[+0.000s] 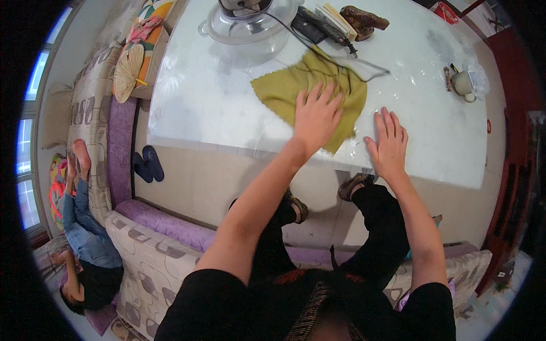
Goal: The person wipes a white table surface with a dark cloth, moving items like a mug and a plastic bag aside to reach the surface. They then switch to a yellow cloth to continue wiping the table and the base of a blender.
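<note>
A yellow-green cloth (pixel 277 87) with zigzag-cut edges lies spread and slightly rumpled on the white tabletop (pixel 204 106). My left hand (pixel 318 113) rests palm down on it, fingers apart. To the right of the cloth, my right hand (pixel 389 143) lies flat on the table near its front edge, holding nothing. A thin dark power cord (pixel 294 32) runs over the cloth's far part, and its loop reaches the table beyond. What lies beneath my left palm, apart from cloth, is hidden.
A clear lidded bowl (pixel 256 42) bears an appliance at the back. Beside it stand a black case (pixel 309 25), books (pixel 337 19) and a brown carved object (pixel 362 21). A mug (pixel 461 83) sits far right. Someone lies on the sofa (pixel 91 247) at left; slippers (pixel 148 164) are on the floor.
</note>
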Available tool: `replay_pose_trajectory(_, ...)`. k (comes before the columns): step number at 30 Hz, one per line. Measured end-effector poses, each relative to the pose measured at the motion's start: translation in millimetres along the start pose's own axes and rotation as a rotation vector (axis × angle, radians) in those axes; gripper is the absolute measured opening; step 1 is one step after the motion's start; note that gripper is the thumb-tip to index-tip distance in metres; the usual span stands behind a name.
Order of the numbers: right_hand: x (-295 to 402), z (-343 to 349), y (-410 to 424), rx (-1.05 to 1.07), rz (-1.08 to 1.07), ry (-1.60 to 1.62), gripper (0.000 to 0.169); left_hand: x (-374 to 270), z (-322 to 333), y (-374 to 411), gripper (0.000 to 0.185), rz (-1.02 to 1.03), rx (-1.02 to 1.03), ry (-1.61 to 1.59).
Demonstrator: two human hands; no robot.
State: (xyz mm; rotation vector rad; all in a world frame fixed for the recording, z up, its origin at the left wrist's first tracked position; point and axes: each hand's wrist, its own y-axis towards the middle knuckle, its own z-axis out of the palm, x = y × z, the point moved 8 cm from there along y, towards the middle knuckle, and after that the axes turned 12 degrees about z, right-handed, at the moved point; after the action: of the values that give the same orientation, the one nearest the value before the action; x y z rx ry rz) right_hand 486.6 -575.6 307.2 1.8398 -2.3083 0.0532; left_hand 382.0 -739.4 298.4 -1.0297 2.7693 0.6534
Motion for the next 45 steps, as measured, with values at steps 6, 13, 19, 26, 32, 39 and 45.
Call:
replay_pose_trajectory(6,6,-4,2,-0.029,-0.02,0.034,0.067,89,-23,-20,0.046,-0.196,-0.137,0.103)
replay_pose_trajectory(13,5,-3,2,-0.022,-0.012,0.071,0.068,20,16,47,0.047,-0.095,-0.044,0.069)
replay_pose_trajectory(19,-1,-8,1,-0.041,-0.012,0.063,0.067,7,-9,-29,0.05,0.002,0.051,0.023)
replay_pose_trajectory(26,8,-5,2,-0.045,-0.035,0.066,0.067,19,18,70,0.047,-0.099,0.041,0.144)
replay_pose_trajectory(32,-6,-7,-1,-0.051,-0.012,0.068,0.066,7,0,-5,0.047,0.021,0.016,-0.001)
replay_pose_trajectory(39,2,-5,-4,-0.074,-0.044,0.092,0.065,189,-82,-132,0.05,-0.67,-0.001,0.291)
replay_pose_trajectory(45,0,-3,-4,-0.069,-0.038,0.072,0.063,20,-1,-28,0.051,-0.318,0.107,0.105)
